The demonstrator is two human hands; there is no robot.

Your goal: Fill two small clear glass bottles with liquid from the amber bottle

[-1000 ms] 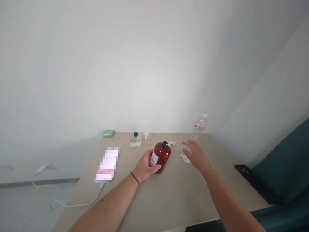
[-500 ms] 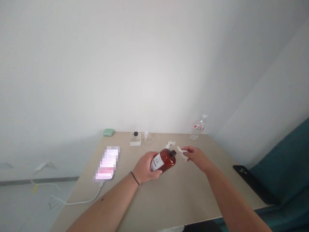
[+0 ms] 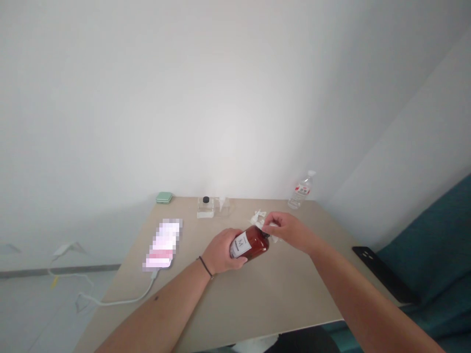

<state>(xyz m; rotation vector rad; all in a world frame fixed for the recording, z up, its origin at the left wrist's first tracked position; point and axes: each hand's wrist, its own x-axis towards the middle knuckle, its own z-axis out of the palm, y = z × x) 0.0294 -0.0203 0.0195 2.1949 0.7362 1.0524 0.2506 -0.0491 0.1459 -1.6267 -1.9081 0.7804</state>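
My left hand (image 3: 222,251) is wrapped round a brown bottle (image 3: 257,243) with a white label, tilted with its neck to the right. At that neck, my right hand (image 3: 281,228) pinches a crumpled white tissue (image 3: 274,239) against the opening. The fingers partly hide both the neck and the tissue. Just behind the bottle lie a white pump top and crumpled white paper (image 3: 256,217), partly covered by my right hand.
Along the wall stand a clear bottle with a black cap (image 3: 205,208), a clear water bottle (image 3: 300,191) and a green case (image 3: 164,197). A phone (image 3: 164,245) with a white cable (image 3: 125,302) lies left. A black flat object (image 3: 384,274) rests at the table's right edge.
My right hand has moved left with the tissue, from beside the bottle onto its neck. The bottle stays tilted in my left hand, almost unmoved.
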